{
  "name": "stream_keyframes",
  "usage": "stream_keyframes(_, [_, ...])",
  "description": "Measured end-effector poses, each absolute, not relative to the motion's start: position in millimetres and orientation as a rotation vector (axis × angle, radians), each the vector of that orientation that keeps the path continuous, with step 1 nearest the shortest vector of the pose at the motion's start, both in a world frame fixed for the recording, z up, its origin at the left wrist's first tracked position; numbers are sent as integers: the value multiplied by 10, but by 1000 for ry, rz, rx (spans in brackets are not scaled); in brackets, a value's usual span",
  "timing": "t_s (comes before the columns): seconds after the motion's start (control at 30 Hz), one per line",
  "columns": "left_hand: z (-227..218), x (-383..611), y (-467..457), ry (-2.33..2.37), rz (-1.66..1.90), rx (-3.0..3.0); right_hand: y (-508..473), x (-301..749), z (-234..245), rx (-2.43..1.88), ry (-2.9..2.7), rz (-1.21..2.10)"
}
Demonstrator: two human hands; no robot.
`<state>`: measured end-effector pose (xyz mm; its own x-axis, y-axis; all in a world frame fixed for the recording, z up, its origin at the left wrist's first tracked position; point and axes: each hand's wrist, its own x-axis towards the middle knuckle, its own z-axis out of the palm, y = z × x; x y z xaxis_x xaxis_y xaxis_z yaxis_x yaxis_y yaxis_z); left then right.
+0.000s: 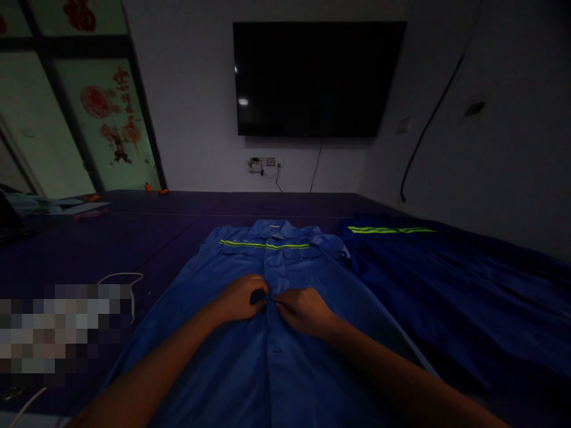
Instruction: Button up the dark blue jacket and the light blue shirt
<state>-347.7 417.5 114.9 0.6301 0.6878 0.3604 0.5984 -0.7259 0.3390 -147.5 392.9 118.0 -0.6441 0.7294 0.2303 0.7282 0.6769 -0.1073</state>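
Note:
A blue work shirt [312, 356] lies spread out face up in front of me, its collar at the far end and a yellow reflective stripe across the chest. At the front placket, my left hand [244, 297] pinches the edge of the cloth between thumb and fingers. Close beside it, my right hand [306, 309] grips the placket from the other side, fingertips nearly meeting those of the left. Whatever button or buttonhole lies between the fingertips is too small and dark to make out. Lower on the placket a small fastening spot shows.
To the right lies a darker blue garment [446, 285] with a yellow stripe. A pixelated patch [57, 327] and a white cord [132, 297] are on the left. A television [316, 77] hangs on the far wall, above sockets [270, 161]. Small orange objects [156, 190] lie near the door.

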Motion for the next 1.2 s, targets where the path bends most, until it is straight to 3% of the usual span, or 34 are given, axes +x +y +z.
stream_keyframes(0.63, [1184, -3463, 4121, 998, 481, 2821, 3967, -1501, 1086, -1309, -2614, 7])
stream_keyframes(0.9, [1252, -3492, 4015, 1024, 492, 2796, 3812, -1528, 1273, -1335, -2493, 117])
stream_keyframes(1.07, [1213, -3516, 3853, 851, 444, 2812, 3517, -1600, 1262, -1382, -2450, 271])
stream_keyframes(1.2, [1153, -3504, 3755, 770, 425, 2787, 3372, -1580, 1209, -1350, -2579, 200])
